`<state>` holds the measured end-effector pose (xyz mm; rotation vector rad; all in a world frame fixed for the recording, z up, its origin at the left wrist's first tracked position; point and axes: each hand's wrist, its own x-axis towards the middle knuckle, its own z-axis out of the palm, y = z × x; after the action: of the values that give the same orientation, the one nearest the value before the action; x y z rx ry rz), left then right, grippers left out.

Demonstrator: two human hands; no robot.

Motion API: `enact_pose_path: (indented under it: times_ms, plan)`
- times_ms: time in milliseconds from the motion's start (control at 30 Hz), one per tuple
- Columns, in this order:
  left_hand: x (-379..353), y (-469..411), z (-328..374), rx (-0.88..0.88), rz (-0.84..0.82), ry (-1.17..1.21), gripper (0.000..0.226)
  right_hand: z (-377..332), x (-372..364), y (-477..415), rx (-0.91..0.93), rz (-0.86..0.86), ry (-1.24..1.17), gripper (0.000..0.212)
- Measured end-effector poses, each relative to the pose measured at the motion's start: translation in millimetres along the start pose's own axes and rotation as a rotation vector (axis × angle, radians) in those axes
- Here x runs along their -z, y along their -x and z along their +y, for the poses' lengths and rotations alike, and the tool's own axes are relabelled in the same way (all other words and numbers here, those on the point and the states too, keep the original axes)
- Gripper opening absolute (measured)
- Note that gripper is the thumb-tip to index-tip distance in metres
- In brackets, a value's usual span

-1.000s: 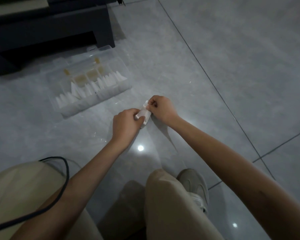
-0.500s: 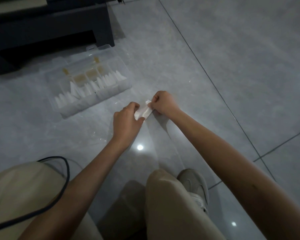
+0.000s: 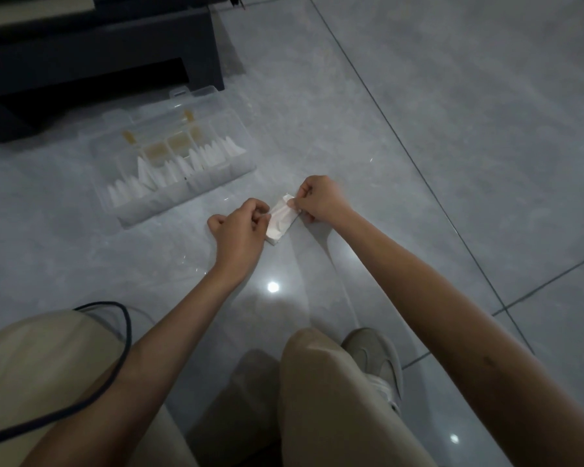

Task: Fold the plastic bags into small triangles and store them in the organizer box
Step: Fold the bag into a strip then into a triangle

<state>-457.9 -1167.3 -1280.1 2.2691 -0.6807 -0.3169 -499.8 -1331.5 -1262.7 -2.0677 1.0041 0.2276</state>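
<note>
Plastic bag (image 3: 280, 220), translucent folded strip, pinched by left hand (image 3: 240, 227) and right hand (image 3: 321, 198).

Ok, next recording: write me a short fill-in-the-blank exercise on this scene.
The left hand and right hand both pinch a partly folded white plastic ____.
The clear plastic organizer box on the grey tiled floor lies nearer the ____ hand.
Folded white triangles sit in the box, whose lid is ____.
Missing: bag; left; open.
</note>
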Motion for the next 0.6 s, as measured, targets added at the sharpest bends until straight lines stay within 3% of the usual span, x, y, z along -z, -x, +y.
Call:
enact_pose_path:
  times_ms: [167, 300, 433, 533, 600]
  plan:
    - [-0.2, 3.1, 1.3, -0.276, 0.013, -0.390, 0.036, 0.2, -0.6, 2.1, 0.012, 0.000, -0.009, 0.022]
    - [-3.2, 13.0, -10.2, -0.542, -0.308, -0.656, 0.062, 0.1, 0.0, 3.2, 0.050, 0.011, 0.022, 0.023]
    - [5.8, 32.2, -33.3, -0.573, -0.433, -0.716, 0.075, -0.7, 0.0, 3.4, 0.066, 0.013, 0.043, 0.026]
    - [14.0, 38.6, -32.5, -0.502, -0.514, -0.678, 0.083, -5.1, -5.5, 11.2, 0.080, 0.087, 0.175, 0.011]
    - [14.2, 39.8, -30.3, -0.458, -0.538, -0.675, 0.084, -11.0, -10.8, 17.8, 0.123, 0.126, 0.326, 0.032]
